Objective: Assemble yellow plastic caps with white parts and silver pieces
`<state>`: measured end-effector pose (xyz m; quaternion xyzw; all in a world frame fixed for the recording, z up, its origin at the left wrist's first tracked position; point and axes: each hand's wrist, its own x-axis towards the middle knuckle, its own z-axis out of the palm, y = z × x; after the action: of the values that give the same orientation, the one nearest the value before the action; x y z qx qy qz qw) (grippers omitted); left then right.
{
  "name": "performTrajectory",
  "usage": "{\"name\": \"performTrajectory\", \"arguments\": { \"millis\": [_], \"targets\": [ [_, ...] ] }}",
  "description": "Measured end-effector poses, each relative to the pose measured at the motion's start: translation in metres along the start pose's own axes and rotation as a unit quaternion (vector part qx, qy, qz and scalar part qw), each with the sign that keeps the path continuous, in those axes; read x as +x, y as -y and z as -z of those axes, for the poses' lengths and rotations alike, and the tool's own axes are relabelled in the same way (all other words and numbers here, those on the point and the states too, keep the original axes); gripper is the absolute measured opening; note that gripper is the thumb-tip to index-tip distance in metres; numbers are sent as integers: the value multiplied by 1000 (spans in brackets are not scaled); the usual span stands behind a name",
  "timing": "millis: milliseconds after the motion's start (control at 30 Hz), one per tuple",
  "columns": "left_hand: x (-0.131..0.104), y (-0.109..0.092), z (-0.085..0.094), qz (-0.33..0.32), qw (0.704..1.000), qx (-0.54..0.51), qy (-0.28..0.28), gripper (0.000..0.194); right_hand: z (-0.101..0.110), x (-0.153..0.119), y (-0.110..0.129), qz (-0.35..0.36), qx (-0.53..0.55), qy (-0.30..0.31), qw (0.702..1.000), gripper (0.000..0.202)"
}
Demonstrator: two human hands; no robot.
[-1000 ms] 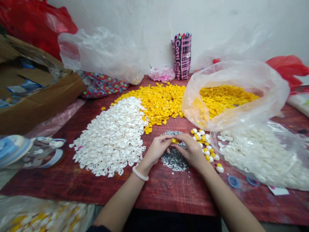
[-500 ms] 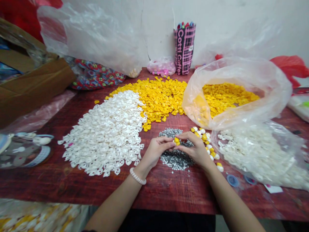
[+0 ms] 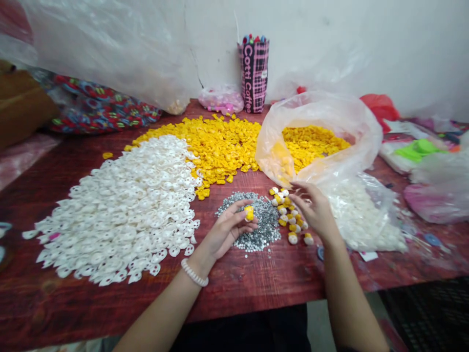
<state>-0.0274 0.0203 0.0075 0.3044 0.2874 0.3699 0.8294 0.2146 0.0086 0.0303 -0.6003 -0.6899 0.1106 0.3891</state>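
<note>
The left hand pinched a yellow piece over the silver pile; the right hand, unclenched, hung right of it.

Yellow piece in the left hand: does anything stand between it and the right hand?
Nothing visible does: the gap between the yellow piece, held in the left hand, and the right hand looks open. The gray bits and yellow-and-white pieces lie on the table, not rising into that gap.
</note>
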Motion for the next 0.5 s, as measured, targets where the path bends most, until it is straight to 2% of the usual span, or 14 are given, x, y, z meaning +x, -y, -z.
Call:
{"name": "performTrajectory", "arguments": {
  "millis": [67,167,267,333,367,467,500],
  "targets": [
    [-1,-2,2,-7,999,-26,20,36,18,-4,-27,-67,-125,-25,990,28],
    [-2,-1,3,-8,998,-53,34,30,28,-8,-58,-113,-290,61,948,23],
    [-2,3,3,-4,997,-66,32,26,27,-10,-68,-112,-364,115,918,19],
    [-1,4,3,-5,997,-75,20,25,27,-13,-65,-107,-347,94,927,18],
    [-1,4,3,-4,997,-81,13,24,27,-15,-60,-108,-318,64,940,18],
    [1,3,3,-5,995,-102,-24,20,26,-24,-33,-101,-159,-49,981,19],
    [3,3,3,-14,993,-108,-38,19,23,-28,-21,-88,-95,-69,989,19]
  ]
}}
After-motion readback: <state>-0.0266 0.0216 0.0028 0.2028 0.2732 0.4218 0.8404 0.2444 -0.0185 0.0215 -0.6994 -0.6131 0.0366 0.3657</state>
